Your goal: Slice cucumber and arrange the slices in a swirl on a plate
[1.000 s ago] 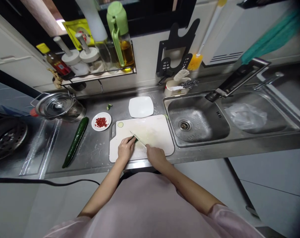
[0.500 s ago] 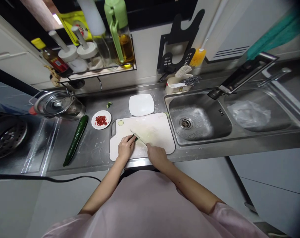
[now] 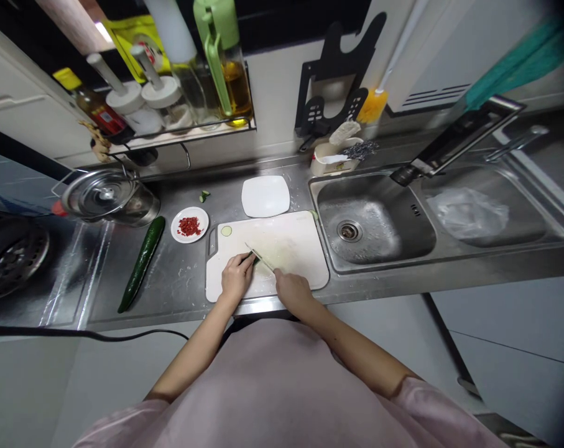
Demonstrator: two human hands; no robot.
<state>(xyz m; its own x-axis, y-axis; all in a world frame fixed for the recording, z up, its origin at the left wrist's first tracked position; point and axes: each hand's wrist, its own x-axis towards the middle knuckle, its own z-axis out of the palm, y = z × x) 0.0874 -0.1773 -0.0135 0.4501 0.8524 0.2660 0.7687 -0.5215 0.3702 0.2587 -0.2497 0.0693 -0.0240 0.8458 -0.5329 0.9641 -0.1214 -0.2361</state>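
Note:
On the white cutting board [image 3: 305,249], my right hand [image 3: 293,290] is closed round the handle of a knife [image 3: 263,259], whose blade slants up and to the left. My left hand [image 3: 236,277] presses its bent fingers on a piece of cucumber [image 3: 254,260], mostly hidden under the fingers and against the blade. A pale round cucumber slice [image 3: 226,231] lies at the board's upper left corner. Left of the board rests a whole dark green cucumber [image 3: 142,264].
A small white plate of chopped red pieces [image 3: 189,225] stands left of the board, with green scraps [image 3: 204,196] behind. An empty white plate [image 3: 265,196] touches the board's far side. The sink [image 3: 375,230] is at the right, a lidded pot [image 3: 142,202] at the left.
Both hands and the knife stay almost in the same place on the board. The whole view has shifted very slightly.

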